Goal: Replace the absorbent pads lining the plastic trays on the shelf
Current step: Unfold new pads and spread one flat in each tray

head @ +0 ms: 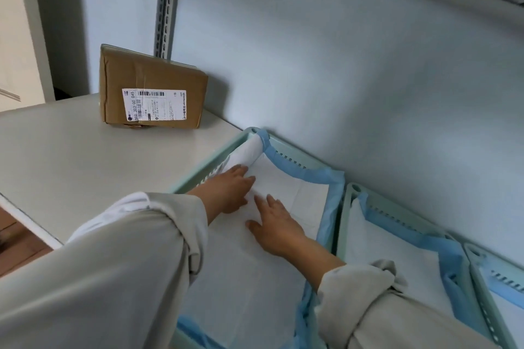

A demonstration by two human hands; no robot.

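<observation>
Shelf (71,161): pale flat surface running along a light blue wall, carrying the trays and a box.
Left tray (198,178): mint-green plastic with slotted walls, standing on the shelf against the wall, leftmost of three in a row.
Absorbent pad (292,187): white with a blue border, lying inside the left tray; its blue edge climbs the back and right walls, and its far left part is curled into a roll at the back corner.
Middle tray (351,193): just beside the left one, lined with a similar pad.
Right tray (482,263): only partly in view.
Cardboard box (153,93): brown, labelled, near the shelf's back, well apart from the trays.
Left hand (231,188): fingers straight, pressing flat on the pad by the roll.
Right hand (276,225): fingers spread, palm down on the pad, close beside the left.
</observation>
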